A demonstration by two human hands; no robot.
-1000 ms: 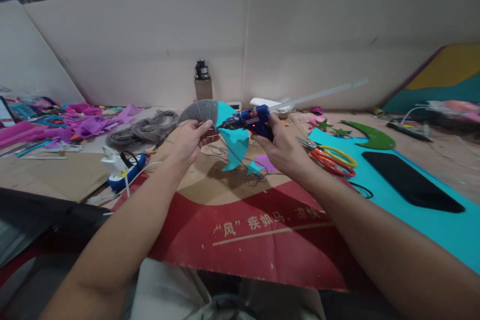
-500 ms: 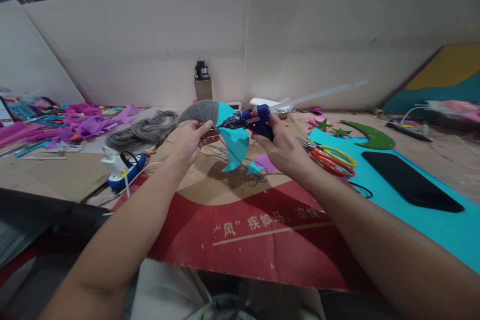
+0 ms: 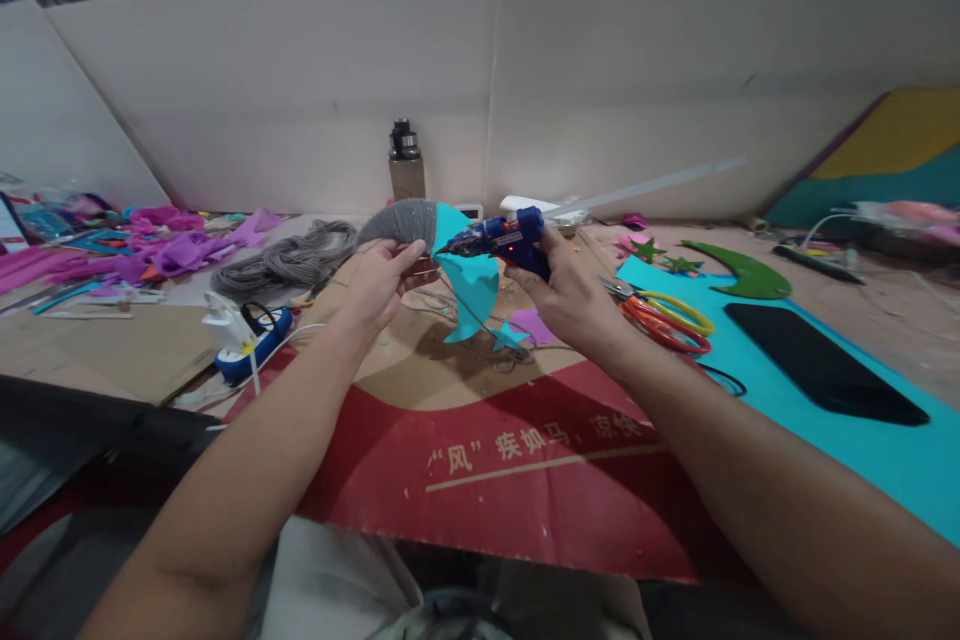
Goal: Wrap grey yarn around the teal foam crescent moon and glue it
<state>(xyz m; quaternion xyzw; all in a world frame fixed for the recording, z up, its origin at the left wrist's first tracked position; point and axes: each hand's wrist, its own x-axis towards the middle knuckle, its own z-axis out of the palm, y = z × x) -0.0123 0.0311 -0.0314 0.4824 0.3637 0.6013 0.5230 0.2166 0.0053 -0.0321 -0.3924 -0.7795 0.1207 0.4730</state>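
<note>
My left hand (image 3: 379, 285) grips a teal crescent (image 3: 466, 285) that is partly wrapped in grey yarn at its upper end (image 3: 401, 220). It holds the piece up above the cardboard. My right hand (image 3: 574, 295) is closed round a blue hot glue gun (image 3: 504, 236). The gun's nozzle points left and touches the crescent where the yarn wrap ends. A long clear glue stick (image 3: 645, 186) juts from the back of the gun.
A red and brown cardboard sheet (image 3: 480, 460) lies under my arms. A grey yarn skein (image 3: 289, 260) and purple scraps (image 3: 172, 245) sit at the left, beside a blue power strip (image 3: 251, 335). Scissors (image 3: 664, 315), a black phone (image 3: 821, 365) on teal foam and a green crescent (image 3: 742, 272) lie at the right. A bottle (image 3: 406, 165) stands by the wall.
The glue gun has shifted slightly up and to the right, with its nozzle kept at the crescent. My left hand has stayed put.
</note>
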